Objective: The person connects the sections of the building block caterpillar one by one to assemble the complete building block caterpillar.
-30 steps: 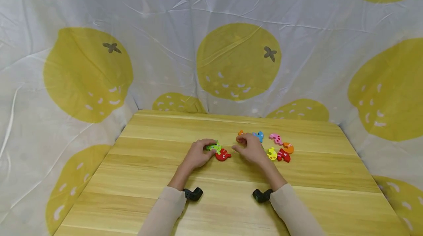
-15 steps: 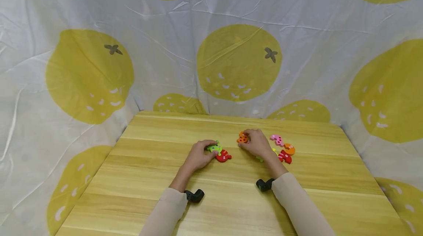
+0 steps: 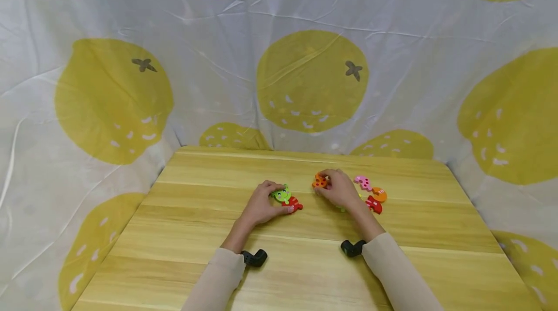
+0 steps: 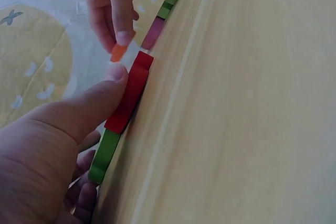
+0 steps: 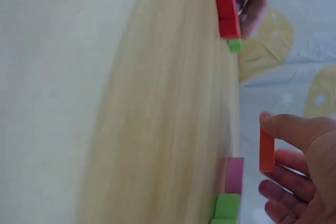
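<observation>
Orange puzzle piece (image 3: 320, 181) is pinched in the fingers of the right hand (image 3: 342, 190), seemingly just off the tabletop (image 3: 301, 272), as the left hand (image 3: 260, 203) grips a touching green piece (image 3: 282, 195) and red piece (image 3: 296, 203): apparently a pick-up, calling next for a steady, level carry.

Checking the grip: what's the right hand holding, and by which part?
A flat, orange, red-dotted puzzle piece, pinched by opposite edges between thumb and fingers.

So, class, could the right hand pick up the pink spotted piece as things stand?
Probably not yet: the pink spotted piece looks uncovered and nearby, but the right hand pinches an orange spotted piece, which it would likely have to put down first.
</observation>
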Available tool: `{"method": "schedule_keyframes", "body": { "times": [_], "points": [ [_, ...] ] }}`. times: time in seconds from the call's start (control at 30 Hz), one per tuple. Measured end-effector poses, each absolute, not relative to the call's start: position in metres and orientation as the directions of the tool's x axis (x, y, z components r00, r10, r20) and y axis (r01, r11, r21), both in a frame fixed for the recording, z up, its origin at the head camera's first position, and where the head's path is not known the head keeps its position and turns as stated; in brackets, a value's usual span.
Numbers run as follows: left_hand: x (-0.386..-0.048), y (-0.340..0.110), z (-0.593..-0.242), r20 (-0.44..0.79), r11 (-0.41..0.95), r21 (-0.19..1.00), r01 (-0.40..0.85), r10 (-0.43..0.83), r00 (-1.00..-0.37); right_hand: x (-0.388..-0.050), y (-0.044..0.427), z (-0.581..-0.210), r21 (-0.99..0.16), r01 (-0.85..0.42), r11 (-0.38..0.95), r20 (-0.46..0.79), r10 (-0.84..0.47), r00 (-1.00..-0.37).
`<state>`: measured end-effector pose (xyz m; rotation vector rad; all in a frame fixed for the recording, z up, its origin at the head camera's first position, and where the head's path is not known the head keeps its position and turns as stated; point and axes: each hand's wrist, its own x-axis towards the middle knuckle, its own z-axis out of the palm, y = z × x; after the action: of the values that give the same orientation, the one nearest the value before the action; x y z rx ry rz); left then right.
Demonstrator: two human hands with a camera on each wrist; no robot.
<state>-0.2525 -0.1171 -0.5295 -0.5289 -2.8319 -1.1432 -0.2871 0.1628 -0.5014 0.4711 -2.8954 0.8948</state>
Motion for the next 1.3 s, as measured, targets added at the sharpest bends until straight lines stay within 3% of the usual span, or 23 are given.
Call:
{"method": "schedule_keyframes", "body": {
  "times": [0.43,1.3],
  "points": [
    [-0.252,-0.12,-0.532,0.168,0.659,0.665,0.351,0.326,-0.93,-0.247,0.16,-0.501,-0.693,-0.261,0.672,0.099,-0.27,-0.958],
    [-0.25,-0.12,-0.528,0.128,0.637,0.682,0.359,0.38,-0.916,-0.233,0.124,-0.514,-0.755,-0.3,0.583,0.113,-0.334,-0.936]
  ]
}}
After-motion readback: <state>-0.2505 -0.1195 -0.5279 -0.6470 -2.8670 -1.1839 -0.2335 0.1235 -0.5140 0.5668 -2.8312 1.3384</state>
